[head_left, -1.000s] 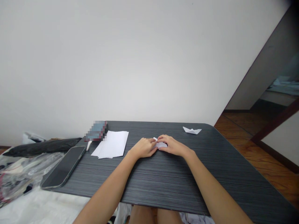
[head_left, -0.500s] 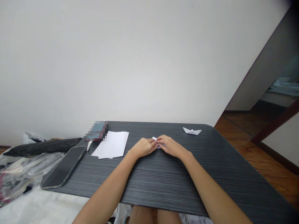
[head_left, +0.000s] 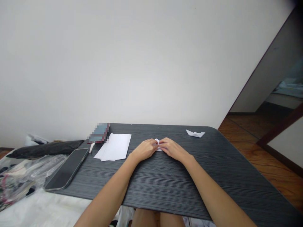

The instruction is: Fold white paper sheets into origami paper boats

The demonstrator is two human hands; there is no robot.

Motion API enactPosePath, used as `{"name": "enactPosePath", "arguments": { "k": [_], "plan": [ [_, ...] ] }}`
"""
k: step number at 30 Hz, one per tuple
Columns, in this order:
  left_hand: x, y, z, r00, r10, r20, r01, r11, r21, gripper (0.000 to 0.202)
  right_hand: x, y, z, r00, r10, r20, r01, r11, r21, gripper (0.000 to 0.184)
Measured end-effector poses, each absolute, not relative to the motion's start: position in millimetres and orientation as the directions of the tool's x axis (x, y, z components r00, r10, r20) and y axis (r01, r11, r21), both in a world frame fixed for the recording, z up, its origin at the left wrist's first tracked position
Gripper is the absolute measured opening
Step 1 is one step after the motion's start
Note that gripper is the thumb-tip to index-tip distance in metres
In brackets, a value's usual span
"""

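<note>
A small piece of folded white paper (head_left: pixel 157 141) lies on the dark striped table (head_left: pixel 165 176), mostly hidden under my fingers. My left hand (head_left: pixel 144 149) and my right hand (head_left: pixel 170 147) meet over it, fingers curled and pinching it from both sides. Both forearms reach in from the near edge of the table.
A finished white paper boat (head_left: pixel 195 133) sits at the far right of the table. A stack of white sheets (head_left: pixel 115 150), a small blurred box (head_left: pixel 99 133) and a black phone (head_left: pixel 67 169) lie to the left. Plastic bags (head_left: pixel 21 176) are off the table's left edge.
My right hand has slid a little left, closer over the paper, so less of the paper shows. The view has shifted slightly.
</note>
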State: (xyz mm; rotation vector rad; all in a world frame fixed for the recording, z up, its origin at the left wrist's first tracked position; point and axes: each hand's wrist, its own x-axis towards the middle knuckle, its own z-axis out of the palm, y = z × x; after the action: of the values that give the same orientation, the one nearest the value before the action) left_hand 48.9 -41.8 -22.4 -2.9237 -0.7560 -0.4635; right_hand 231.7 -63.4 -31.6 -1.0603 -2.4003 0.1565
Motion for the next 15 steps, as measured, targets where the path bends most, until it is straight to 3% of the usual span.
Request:
{"name": "enactPosePath", "arguments": {
  "k": [10, 12, 15],
  "plan": [
    [38.8, -28.2, -26.8, 0.658, 0.697, 0.284, 0.561, -0.706, 0.432, 0.024, 239.9, -57.1, -31.6, -0.408, 0.828, 0.384, 0.629, 0.56, -0.54, 0.016],
    [37.2, -24.6, -28.3, 0.609, 0.749, 0.26, 0.592, -0.648, 0.479, 0.021, 241.6, -53.2, -34.5, -0.365, 0.857, 0.364, 0.655, 0.514, -0.553, 0.014],
    [36.7, -23.3, -31.7, 0.568, 0.783, 0.255, 0.644, -0.615, 0.455, 0.016, 243.0, -47.8, -39.6, -0.325, 0.892, 0.313, 0.702, 0.45, -0.552, 0.013]
  ]
}}
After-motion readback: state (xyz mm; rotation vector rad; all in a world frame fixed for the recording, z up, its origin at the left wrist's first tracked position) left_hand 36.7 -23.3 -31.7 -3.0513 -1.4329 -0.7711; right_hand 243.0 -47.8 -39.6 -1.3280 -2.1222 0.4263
